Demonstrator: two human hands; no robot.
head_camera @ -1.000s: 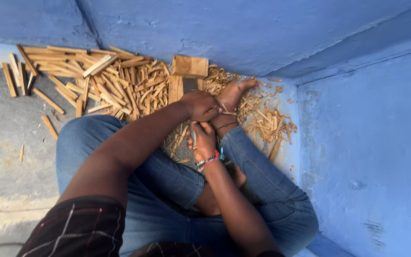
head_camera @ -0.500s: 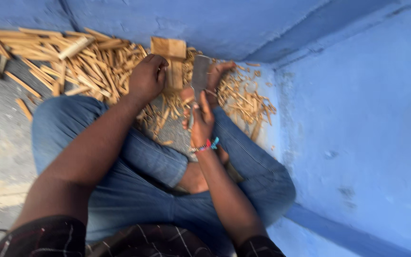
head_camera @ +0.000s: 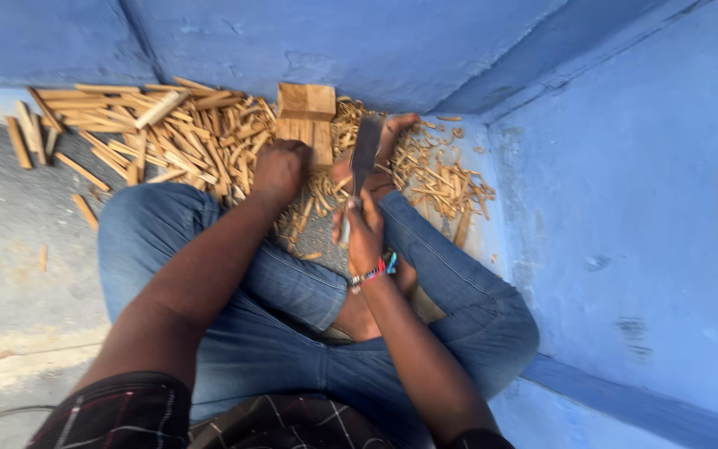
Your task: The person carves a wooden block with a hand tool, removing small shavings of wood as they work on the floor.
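Cross-legged in jeans on a grey floor against a blue wall [head_camera: 425,41], a person closes the right hand [head_camera: 365,235] around the handle of a flat metal blade [head_camera: 365,150], its tip raised toward a wooden block [head_camera: 307,119]. Meanwhile the left hand [head_camera: 280,166] rests curled on the pile of split wood sticks [head_camera: 168,133]; whether it pinches one cannot be told. Stiff, heavy and likely sharp, the blade looks safest held by its handle, while the sticks seem light and splintery.
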